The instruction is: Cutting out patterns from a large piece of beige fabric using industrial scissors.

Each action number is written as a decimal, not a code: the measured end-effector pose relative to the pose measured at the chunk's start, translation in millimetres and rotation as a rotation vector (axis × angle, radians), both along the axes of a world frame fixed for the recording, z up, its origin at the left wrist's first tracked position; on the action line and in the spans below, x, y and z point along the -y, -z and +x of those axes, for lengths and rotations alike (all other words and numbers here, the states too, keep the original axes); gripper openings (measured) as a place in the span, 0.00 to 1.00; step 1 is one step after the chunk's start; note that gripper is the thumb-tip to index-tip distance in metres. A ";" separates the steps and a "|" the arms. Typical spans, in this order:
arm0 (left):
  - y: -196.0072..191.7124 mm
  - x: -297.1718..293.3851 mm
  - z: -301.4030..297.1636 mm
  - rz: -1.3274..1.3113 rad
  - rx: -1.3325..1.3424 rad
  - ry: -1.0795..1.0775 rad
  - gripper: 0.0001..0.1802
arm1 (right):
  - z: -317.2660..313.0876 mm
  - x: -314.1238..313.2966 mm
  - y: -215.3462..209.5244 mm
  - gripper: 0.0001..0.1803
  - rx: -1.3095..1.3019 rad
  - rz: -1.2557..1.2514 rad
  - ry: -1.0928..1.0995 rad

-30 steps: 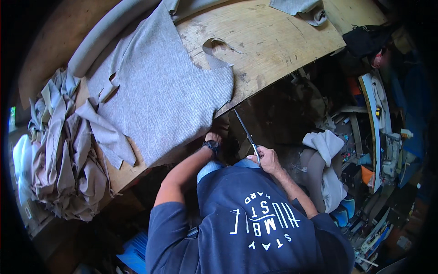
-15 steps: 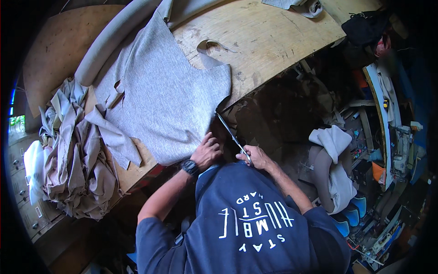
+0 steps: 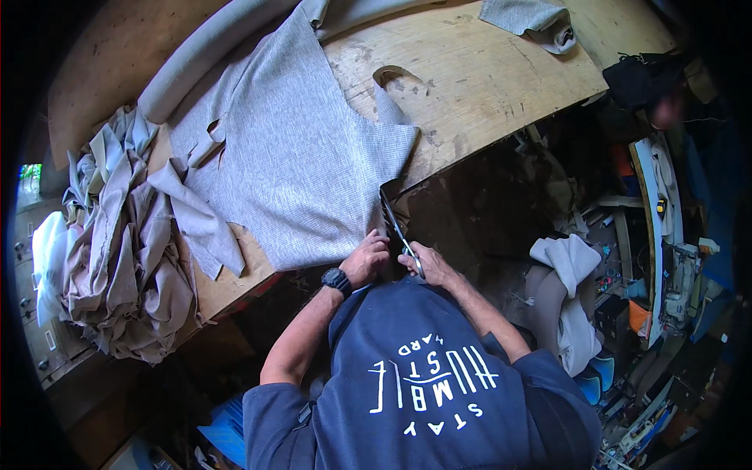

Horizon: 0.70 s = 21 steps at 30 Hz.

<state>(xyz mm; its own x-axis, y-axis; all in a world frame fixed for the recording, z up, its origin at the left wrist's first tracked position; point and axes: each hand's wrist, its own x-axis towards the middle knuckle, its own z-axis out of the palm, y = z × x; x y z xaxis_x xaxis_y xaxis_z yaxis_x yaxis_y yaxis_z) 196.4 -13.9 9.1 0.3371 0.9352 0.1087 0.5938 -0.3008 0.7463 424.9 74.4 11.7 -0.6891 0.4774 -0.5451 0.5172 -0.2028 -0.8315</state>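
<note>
A large piece of light grey woven fabric (image 3: 290, 149) lies over the worktable, its near edge hanging at the table's front. My left hand (image 3: 366, 258), with a black watch (image 3: 337, 280) on the wrist, grips the fabric's near right corner between closed fingers. My right hand (image 3: 431, 265) is wrapped round the handles of long metal scissors (image 3: 397, 223). Their blades point away from me, and the tips meet the fabric's right edge just below a notch. How far the blades stand apart is hard to make out.
The wooden worktable (image 3: 470, 78) carries a curved fabric roll (image 3: 180, 74), a curled offcut (image 3: 392, 102) and a folded piece (image 3: 533, 23) at the far side. Crumpled fabric scraps (image 3: 125, 266) hang over its left end. Draped fabric (image 3: 576, 305) and cluttered shelves stand to the right.
The scissors stand more upright, with the right hand a little further left and closer to the left hand. The left hand still holds the fabric corner. The whole view has shifted slightly.
</note>
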 end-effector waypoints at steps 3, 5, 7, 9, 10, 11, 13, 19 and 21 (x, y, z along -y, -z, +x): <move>10.9 -12.3 2.6 -0.037 -0.071 0.068 0.06 | -3.1 -3.8 5.0 0.36 -0.059 0.002 0.057; 16.9 -16.6 6.3 -0.023 -0.064 0.087 0.06 | -0.8 -8.8 7.0 0.34 -0.111 0.007 0.174; 22.7 -22.3 9.6 -0.007 -0.057 0.108 0.06 | 6.5 -20.6 11.0 0.33 -0.131 -0.041 0.228; 22.7 -25.4 12.0 0.039 -0.048 0.145 0.06 | 10.1 -32.8 -4.4 0.30 -0.151 -0.086 0.277; 22.6 -27.0 11.9 0.039 -0.043 0.148 0.06 | 12.6 -34.4 -8.0 0.30 -0.146 -0.085 0.280; 21.0 -30.4 11.5 -0.033 -0.043 0.140 0.07 | 15.6 -36.8 -11.0 0.29 -0.158 -0.135 0.279; 20.9 -32.4 11.0 -0.105 -0.038 0.131 0.07 | 20.9 -37.1 -18.7 0.26 -0.117 -0.201 0.230; 2.1 -28.8 14.2 -0.075 0.011 0.090 0.08 | 33.7 -7.1 -0.7 0.26 -0.033 -0.183 0.093; -5.6 -26.8 14.4 0.058 0.079 0.025 0.09 | 38.3 -1.3 -2.0 0.31 -0.032 -0.185 0.103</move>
